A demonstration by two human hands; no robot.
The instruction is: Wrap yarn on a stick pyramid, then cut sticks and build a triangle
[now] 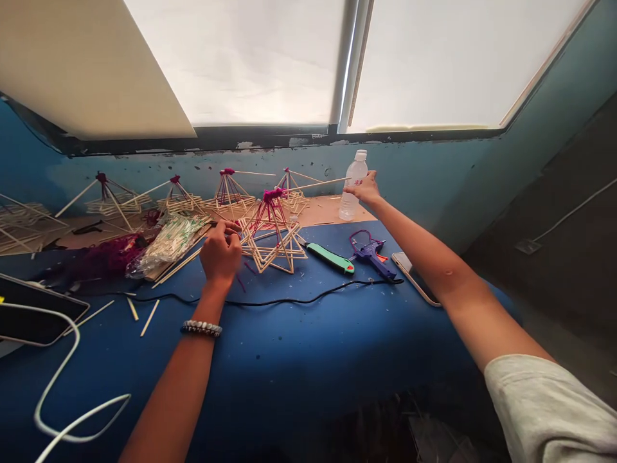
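In front of me on the blue table stands a star-shaped frame of thin wooden sticks (274, 256), topped by purple yarn with one long stick reaching to the right. My left hand (222, 251) has its fingers curled at the left side of this frame; its fingertips are partly hidden. Farther back to the right, my right hand (365, 190) is closed around a clear water bottle (355, 168), which stands upright with its white cap on. The far end of the long stick overlaps the bottle in view.
Similar stick frames (231, 196) line the back. A green utility knife (330, 258), purple glue gun (372, 254) and phone (414, 276) lie right. Bagged sticks (176, 238), purple yarn (113, 257) and a tablet (38, 312) lie left. A black cord (289, 301) crosses the table.
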